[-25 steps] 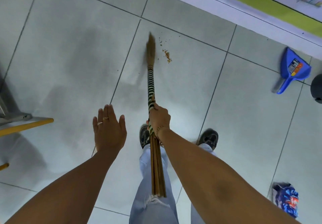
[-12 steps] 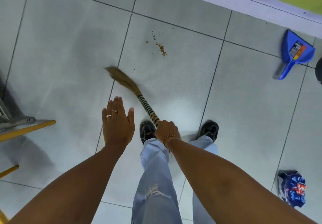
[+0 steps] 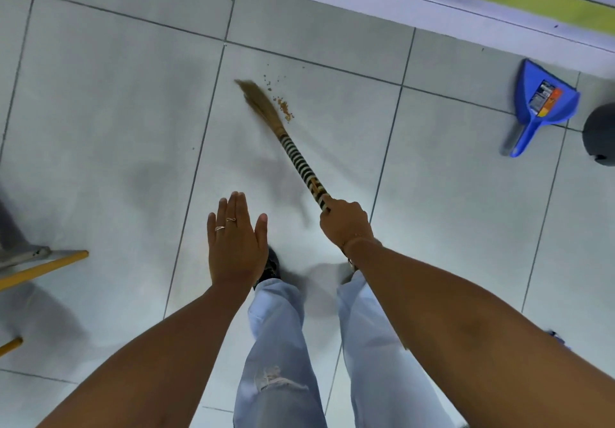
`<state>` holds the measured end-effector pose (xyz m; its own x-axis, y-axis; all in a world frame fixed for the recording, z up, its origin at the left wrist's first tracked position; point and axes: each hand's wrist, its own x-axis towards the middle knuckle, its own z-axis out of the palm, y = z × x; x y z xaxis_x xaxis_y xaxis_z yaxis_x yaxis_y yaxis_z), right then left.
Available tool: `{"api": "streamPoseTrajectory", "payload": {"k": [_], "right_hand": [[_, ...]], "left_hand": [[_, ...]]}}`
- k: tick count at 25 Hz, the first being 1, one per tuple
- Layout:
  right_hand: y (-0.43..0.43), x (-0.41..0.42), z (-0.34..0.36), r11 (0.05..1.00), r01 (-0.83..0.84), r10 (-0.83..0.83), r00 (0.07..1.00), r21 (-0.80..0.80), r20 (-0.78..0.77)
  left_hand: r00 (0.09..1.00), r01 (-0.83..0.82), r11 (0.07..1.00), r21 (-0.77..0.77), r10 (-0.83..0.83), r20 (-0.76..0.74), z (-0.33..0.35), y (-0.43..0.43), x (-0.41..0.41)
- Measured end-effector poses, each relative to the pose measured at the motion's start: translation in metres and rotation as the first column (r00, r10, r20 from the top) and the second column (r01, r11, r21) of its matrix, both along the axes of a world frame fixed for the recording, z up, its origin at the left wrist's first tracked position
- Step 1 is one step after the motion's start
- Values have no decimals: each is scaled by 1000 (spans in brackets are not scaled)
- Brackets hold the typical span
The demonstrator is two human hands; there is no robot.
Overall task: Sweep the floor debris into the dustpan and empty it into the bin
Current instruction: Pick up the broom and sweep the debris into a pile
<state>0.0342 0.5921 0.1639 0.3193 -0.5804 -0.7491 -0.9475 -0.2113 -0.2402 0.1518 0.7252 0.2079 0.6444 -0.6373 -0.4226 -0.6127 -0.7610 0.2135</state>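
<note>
a: where's the broom [image 3: 293, 151] now?
b: the right hand [image 3: 346, 223] has its fingers wrapped tight round the striped handle, and the straw bristles are down on the tile.
a: and the debris [image 3: 285, 109]?
b: a small brown pile lies just beside the bristles, on their right, with a few loose crumbs scattered a little farther up the same tile.
a: what's the left hand [image 3: 236, 244] doing?
b: it's empty, flat, palm down, fingers straight and close together, two rings on them, hovering over the floor [image 3: 100, 128] above the left shoe.
a: the dustpan [image 3: 542, 101]?
b: blue, lying on the floor well off to the right, near the wall, handle pointing back toward the person. a dark round object [image 3: 600, 134] sits just beside it at the picture's edge.
</note>
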Motion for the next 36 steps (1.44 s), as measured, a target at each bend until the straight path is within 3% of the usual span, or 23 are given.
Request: {"api": "streamPoseTrajectory", "payload": {"k": [3,6,11,13,15,22,26,32,36], "right_hand": [[-21,-27,16,985,-30,49,993,-171,106],[-72,-32,17,950,77,-33,989,-302,147],[-198,-8,-1,940,281,-282,959,-192,21],[-233,3,-6,952,266,-273,962,-153,-29],[-245,12,-10,978,148,-160,984,-148,-72],[-204,20,-23,971,-199,176,970,-135,-167],[-176,13,-14,944,-300,269,940,-137,-209],[-115,-8,24,956,-264,242,956,-128,-163],[-60,-27,45,987,74,-85,994,-141,-73]], "left_hand": [[1000,-27,999,-24,27,-4,2,-34,-13],[999,-36,999,-32,36,-8,-2,-73,-28],[999,-49,996,-71,48,-6,-19,-141,-52],[999,-48,996,-70,47,-13,-30,-160,-59],[999,-39,997,-64,37,-32,-38,-169,-64],[999,-32,999,-20,31,-42,-46,-147,-57],[996,20,1000,16,-19,-87,-30,-130,-32],[991,113,994,8,-112,-79,4,-121,21],[985,142,990,-25,-144,-92,21,-120,47]]}}
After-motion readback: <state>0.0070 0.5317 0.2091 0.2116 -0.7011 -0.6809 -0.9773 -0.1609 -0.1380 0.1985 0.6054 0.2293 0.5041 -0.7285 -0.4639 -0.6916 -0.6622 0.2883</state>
